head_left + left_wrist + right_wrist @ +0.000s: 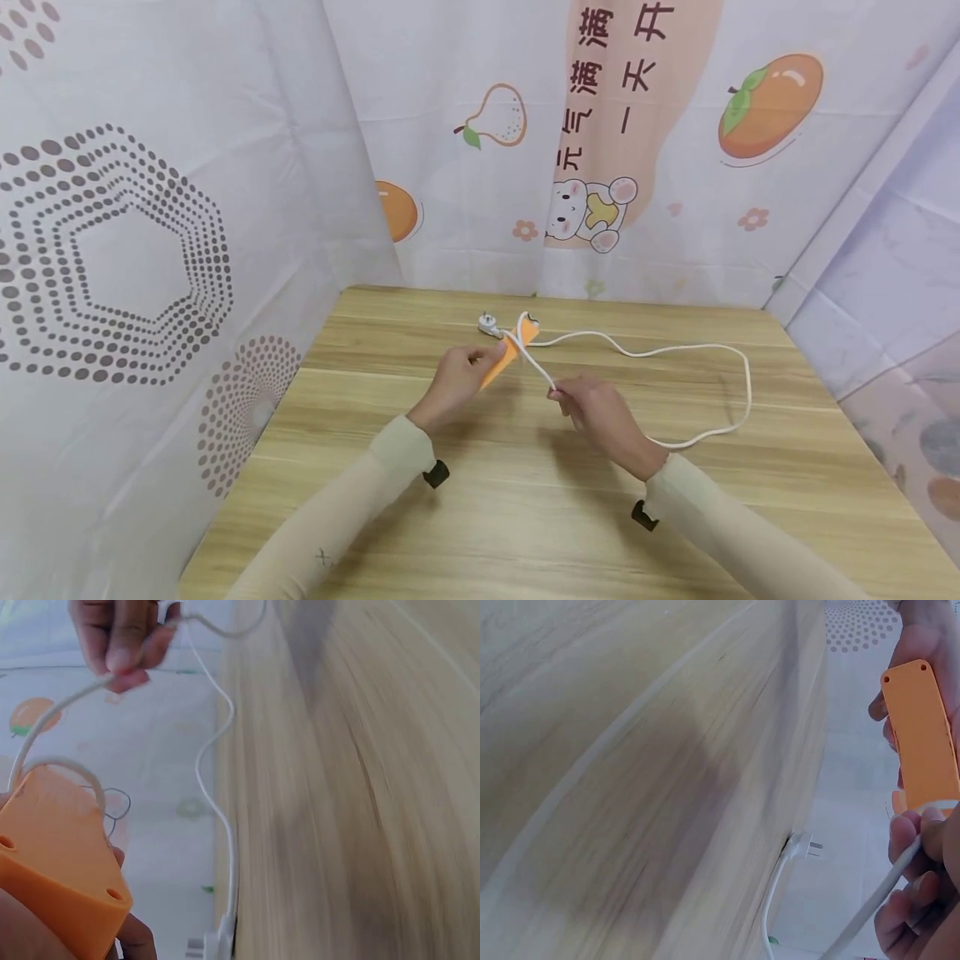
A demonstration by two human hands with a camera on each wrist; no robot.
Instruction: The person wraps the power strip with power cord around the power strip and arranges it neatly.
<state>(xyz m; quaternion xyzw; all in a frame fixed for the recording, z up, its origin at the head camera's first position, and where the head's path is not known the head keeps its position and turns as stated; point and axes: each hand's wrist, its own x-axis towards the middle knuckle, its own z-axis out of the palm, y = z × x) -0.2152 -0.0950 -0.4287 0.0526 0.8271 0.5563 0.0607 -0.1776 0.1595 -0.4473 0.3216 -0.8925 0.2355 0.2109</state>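
My left hand (459,377) grips a long orange block (498,365) by its near part, holding it at a slant. Small round holes show at the corners of one end of the block (922,735). A white power cord (871,907) loops over the block's far end. Between thumb and fingers my right hand (600,414) pinches this cord, and a straight length runs from there up to the block. The cord's white plug (487,322) lies on the table just beyond the block, prongs showing.
The rest of the cord trails in a wide loop over the right side of the wooden table (510,517). Printed curtains (465,50) hang behind the table and along both sides. A dark band piece (437,474) sits at each wrist.
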